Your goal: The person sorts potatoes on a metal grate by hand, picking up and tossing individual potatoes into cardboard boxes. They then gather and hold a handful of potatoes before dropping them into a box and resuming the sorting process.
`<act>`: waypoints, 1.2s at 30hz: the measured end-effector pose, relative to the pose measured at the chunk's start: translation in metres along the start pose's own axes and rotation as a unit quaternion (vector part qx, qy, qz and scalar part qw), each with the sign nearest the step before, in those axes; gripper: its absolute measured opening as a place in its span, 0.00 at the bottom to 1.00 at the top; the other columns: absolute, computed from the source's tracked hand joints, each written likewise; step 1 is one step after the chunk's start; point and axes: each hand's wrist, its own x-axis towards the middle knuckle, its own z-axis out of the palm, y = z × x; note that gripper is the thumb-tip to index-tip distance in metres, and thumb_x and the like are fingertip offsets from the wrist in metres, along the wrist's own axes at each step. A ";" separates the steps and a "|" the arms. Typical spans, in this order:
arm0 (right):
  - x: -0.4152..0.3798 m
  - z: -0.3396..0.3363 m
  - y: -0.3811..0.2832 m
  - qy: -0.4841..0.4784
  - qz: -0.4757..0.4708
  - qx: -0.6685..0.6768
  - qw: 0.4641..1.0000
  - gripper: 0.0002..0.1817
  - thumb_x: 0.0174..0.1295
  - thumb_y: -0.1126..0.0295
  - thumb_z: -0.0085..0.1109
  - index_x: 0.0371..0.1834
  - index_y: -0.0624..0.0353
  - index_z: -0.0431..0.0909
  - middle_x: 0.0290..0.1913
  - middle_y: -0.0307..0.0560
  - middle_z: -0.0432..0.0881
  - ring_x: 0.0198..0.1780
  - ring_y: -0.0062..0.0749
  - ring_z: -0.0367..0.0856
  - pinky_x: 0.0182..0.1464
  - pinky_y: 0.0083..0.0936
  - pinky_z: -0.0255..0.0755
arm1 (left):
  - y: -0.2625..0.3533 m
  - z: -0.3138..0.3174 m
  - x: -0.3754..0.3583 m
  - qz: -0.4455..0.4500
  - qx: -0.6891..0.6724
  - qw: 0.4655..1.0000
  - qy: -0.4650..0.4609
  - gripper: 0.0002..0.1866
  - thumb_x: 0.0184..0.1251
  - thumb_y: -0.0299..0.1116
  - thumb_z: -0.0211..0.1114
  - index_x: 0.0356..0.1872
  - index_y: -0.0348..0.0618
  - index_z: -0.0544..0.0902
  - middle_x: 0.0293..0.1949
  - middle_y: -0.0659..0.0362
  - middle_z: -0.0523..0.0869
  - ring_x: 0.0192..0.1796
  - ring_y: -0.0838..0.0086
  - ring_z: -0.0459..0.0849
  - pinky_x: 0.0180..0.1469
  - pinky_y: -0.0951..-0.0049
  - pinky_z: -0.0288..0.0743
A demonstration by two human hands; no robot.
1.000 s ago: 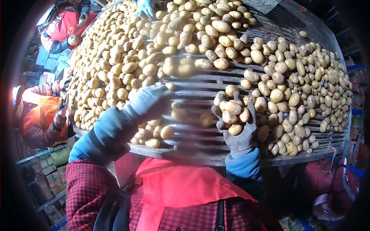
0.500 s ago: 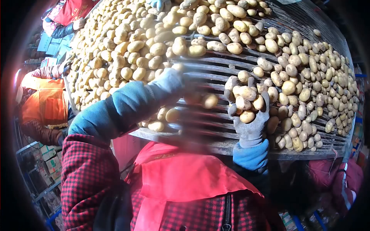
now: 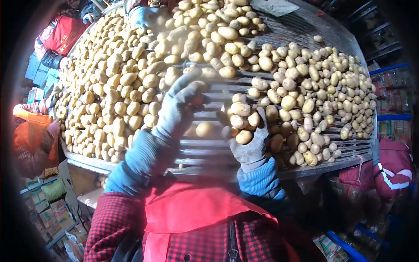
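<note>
Your right hand [image 3: 251,150], gloved and just off the middle at 4 o'clock, has its fingers curled up around a cluster of potatoes [image 3: 238,121], at least 4 of them, cupped just above the slatted surface [image 3: 205,153]. Your left hand [image 3: 172,113], also gloved, is at 10 o'clock beside the big heap [image 3: 112,95], its fingers bent; blur hides whether they grip a potato, so you cannot tell. Between your 2 hands, a loose potato [image 3: 204,129] shows, slightly blurred, over the slats. The big heap spreads from 9 o'clock round to 12, while a second group [image 3: 324,94], mostly smaller potatoes, lies from 2 to 4 o'clock, close by your right hand. Judging by how they lie, you are well short of finished: 1 handful is gathered, and the 2 groups are partly apart, though they nearly meet around 1 o'clock. At 11 o'clock, a co-worker's blue glove [image 3: 143,16] is at the far side of the heap. Another person in an orange vest [image 3: 32,135] stands at 9 o'clock, and 1 in maroon [image 3: 395,159] is at 3 o'clock.
</note>
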 end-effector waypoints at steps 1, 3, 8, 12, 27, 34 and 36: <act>0.002 0.007 -0.004 -0.005 -0.081 -0.165 0.983 0.24 0.77 0.53 0.48 0.71 0.50 0.70 0.57 0.37 0.79 0.51 0.28 0.80 0.42 0.29 0.80 | -0.003 0.014 -0.001 0.030 -0.003 0.999 0.010 0.24 0.71 0.34 0.63 0.67 0.44 0.78 0.45 0.58 0.87 0.40 0.69 0.85 0.45 0.70 0.79; 0.009 0.021 -0.018 0.039 -0.091 -0.137 0.986 0.22 0.76 0.60 0.52 0.69 0.53 0.71 0.55 0.39 0.80 0.47 0.23 0.79 0.43 0.27 0.79 | -0.018 0.016 0.001 0.202 0.161 0.966 -0.003 0.23 0.71 0.33 0.62 0.66 0.41 0.78 0.46 0.55 0.86 0.41 0.68 0.86 0.44 0.65 0.83; 0.024 0.042 -0.043 -0.007 -0.028 0.024 0.999 0.15 0.74 0.67 0.52 0.59 0.60 0.72 0.53 0.42 0.79 0.43 0.19 0.78 0.39 0.16 0.78 | -0.006 0.056 -0.008 0.165 -0.112 0.980 0.024 0.23 0.72 0.31 0.62 0.67 0.39 0.77 0.54 0.52 0.85 0.57 0.63 0.85 0.61 0.62 0.81; 0.028 0.070 -0.049 -0.039 0.010 0.170 0.985 0.25 0.75 0.52 0.54 0.64 0.61 0.73 0.48 0.41 0.81 0.36 0.16 0.70 0.40 0.16 0.75 | 0.022 0.096 -0.031 0.169 -0.055 0.983 0.048 0.21 0.74 0.28 0.64 0.66 0.38 0.77 0.45 0.53 0.88 0.41 0.72 0.87 0.44 0.72 0.84; 0.023 0.054 0.044 -0.105 -0.204 -0.358 0.905 0.26 0.76 0.61 0.57 0.69 0.64 0.65 0.53 0.48 0.83 0.55 0.32 0.81 0.62 0.31 0.76 | -0.021 0.005 -0.048 0.428 0.302 0.851 0.037 0.26 0.64 0.33 0.74 0.62 0.39 0.81 0.63 0.46 0.80 0.67 0.52 0.76 0.70 0.57 0.70; -0.014 0.160 0.074 -0.198 -0.152 -0.292 0.923 0.25 0.76 0.59 0.56 0.67 0.63 0.67 0.51 0.47 0.83 0.52 0.30 0.81 0.57 0.30 0.78 | 0.033 -0.050 -0.134 0.586 0.325 0.721 0.175 0.29 0.60 0.34 0.75 0.63 0.43 0.81 0.64 0.42 0.79 0.65 0.44 0.75 0.66 0.48 0.70; -0.029 0.178 0.092 -0.229 -0.119 -0.285 0.923 0.25 0.76 0.58 0.55 0.67 0.62 0.68 0.51 0.46 0.83 0.51 0.29 0.80 0.56 0.29 0.78 | 0.038 -0.072 -0.151 0.606 0.295 0.713 0.192 0.31 0.62 0.40 0.75 0.65 0.40 0.79 0.69 0.38 0.74 0.70 0.42 0.73 0.70 0.47 0.66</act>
